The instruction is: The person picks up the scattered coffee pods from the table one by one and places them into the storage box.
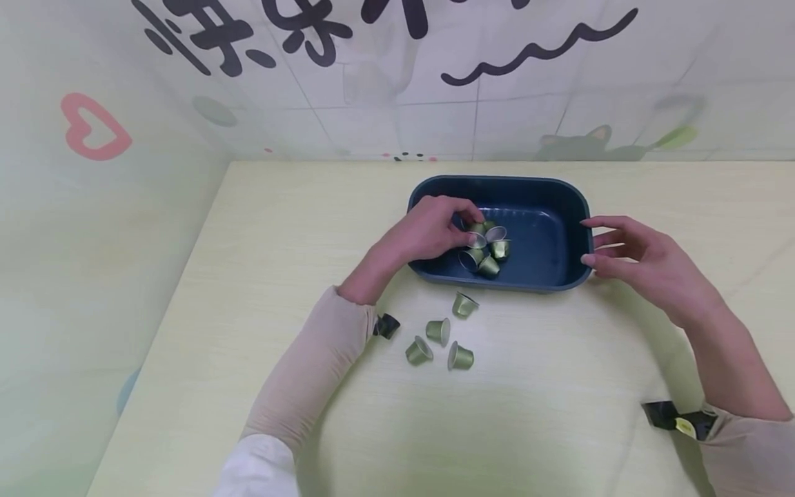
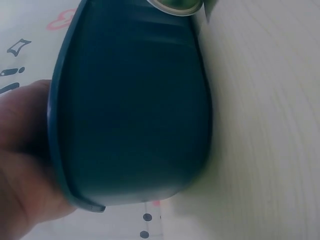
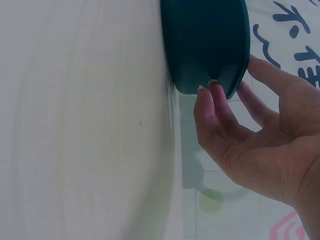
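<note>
A dark blue rectangular bin point(image 1: 540, 259) stands near the back of the table, with several green coffee capsules point(image 1: 499, 250) heaped in its left half. My left hand point(image 1: 428, 228) reaches over the bin's left rim; its thumb and curled fingers pinch a capsule point(image 1: 477, 239) at the heap. In the left wrist view part of this hand point(image 2: 22, 160) shows beside the rim, its fingertips hidden. My right hand point(image 1: 652, 266) touches the outside of the bin's right end with its fingertips, fingers loosely bent. The right wrist view shows these fingers point(image 3: 205, 110) against the bin wall point(image 3: 205, 50).
Several more green capsules point(image 1: 460, 356) lie on the pale wooden table point(image 1: 559, 386) in front of the bin. A white wall point(image 1: 397, 124) with printed lettering rises behind the table, and another wall point(image 1: 93, 228) with a pink heart stands at the left.
</note>
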`<state>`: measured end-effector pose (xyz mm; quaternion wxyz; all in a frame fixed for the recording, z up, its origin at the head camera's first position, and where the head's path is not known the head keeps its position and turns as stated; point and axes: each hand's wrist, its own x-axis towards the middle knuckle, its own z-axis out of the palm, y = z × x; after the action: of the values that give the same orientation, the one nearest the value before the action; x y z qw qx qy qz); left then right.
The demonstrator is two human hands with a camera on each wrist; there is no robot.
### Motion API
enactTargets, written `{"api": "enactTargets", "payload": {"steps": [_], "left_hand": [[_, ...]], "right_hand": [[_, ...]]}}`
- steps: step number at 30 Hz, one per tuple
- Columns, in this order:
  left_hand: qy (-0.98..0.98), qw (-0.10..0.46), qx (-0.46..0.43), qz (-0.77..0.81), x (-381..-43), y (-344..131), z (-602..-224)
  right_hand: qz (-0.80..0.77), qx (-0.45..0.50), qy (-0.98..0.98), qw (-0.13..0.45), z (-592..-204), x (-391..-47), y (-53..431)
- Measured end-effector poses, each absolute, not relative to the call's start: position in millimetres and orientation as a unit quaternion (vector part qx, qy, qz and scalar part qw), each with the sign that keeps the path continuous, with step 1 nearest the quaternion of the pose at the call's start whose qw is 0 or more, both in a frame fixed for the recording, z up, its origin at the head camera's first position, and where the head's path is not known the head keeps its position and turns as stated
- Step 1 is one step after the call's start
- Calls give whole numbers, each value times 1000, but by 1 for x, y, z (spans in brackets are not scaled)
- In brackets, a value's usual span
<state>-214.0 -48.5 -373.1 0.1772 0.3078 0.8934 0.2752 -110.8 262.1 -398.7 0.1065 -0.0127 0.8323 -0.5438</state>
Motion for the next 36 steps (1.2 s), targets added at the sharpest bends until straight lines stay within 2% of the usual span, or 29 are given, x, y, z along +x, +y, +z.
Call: {"api": "enactTargets", "payload": {"steps": [36], "left_hand": [[896,162,334,244,-208,-39,-386]], "right_hand": [[-531,-8,840,108,-399,-111,264]]}}
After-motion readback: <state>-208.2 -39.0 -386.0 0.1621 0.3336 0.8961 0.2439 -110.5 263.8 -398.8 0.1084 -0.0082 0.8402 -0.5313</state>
